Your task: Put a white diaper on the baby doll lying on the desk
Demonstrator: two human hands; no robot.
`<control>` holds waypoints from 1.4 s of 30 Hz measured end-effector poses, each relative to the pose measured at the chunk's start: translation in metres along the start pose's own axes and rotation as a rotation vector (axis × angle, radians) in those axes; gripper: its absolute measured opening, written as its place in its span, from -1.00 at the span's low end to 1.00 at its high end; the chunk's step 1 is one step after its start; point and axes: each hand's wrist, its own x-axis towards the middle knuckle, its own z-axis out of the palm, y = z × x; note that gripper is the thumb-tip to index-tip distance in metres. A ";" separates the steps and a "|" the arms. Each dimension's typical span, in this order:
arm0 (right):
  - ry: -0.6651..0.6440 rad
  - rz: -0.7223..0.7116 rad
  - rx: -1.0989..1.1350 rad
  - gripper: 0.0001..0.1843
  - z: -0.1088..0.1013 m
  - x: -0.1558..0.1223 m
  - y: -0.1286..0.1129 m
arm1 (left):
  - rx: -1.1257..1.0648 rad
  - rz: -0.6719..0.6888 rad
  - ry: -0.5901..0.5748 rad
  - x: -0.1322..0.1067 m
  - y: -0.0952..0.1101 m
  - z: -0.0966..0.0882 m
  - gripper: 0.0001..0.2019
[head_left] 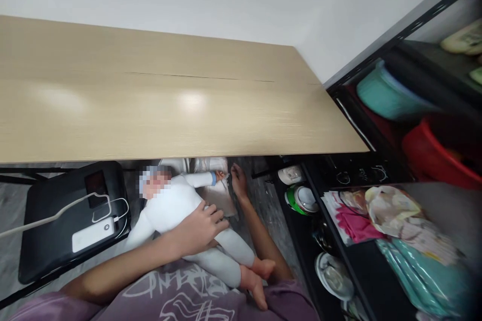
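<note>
A baby doll (171, 205) in a white suit lies across my lap, its face blurred and its bare feet toward the right. My left hand (205, 225) is wrapped over the doll's body, fingers curved round its side. Below the table edge, my right hand (239, 180) is raised beside a pale bag (218, 198), near the doll's outstretched hand. Its fingers are bent in; whatever they may grip is too small to make out. The tabletop hides part of the bag.
A wooden table (181, 115) spans the space ahead against a white wall. On the left, a black seat (45, 230) carries a white power bank (93, 234) with cables. Right of me, a black shelf (301, 241) holds tubs, a pink cloth (357, 223), plastic packs and basins (391, 93).
</note>
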 end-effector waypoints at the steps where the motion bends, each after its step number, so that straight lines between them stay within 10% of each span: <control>1: 0.002 -0.011 0.016 -0.31 -0.004 -0.004 -0.007 | 0.000 0.007 0.000 0.000 0.000 0.001 -0.58; 8: -0.522 -0.523 -0.105 -0.31 -0.001 -0.019 -0.083 | -0.003 0.011 0.040 0.002 -0.003 0.006 -0.55; 13: -0.804 -0.535 -0.395 -0.35 0.033 -0.007 -0.108 | -0.126 -0.065 0.204 -0.010 -0.002 0.004 -0.47; 17: -0.756 -0.572 -0.391 -0.55 0.034 -0.010 -0.130 | -0.334 -0.232 0.568 -0.061 -0.002 0.022 -0.64; 21: -0.724 -0.655 -0.373 -0.68 0.025 -0.016 -0.156 | -0.305 -0.771 0.962 -0.137 -0.017 0.067 -0.77; 26: -0.733 -0.738 -0.425 -0.72 0.025 -0.013 -0.171 | -0.626 -1.224 0.643 -0.191 -0.040 0.104 -0.32; 33: -0.748 -0.795 -0.388 -0.64 0.007 -0.015 -0.189 | -0.642 -1.131 0.602 -0.192 -0.023 0.093 -0.37; 42: -0.614 -0.701 -0.279 -0.54 -0.082 -0.037 -0.240 | -0.775 -0.966 0.623 -0.202 -0.005 0.038 -0.44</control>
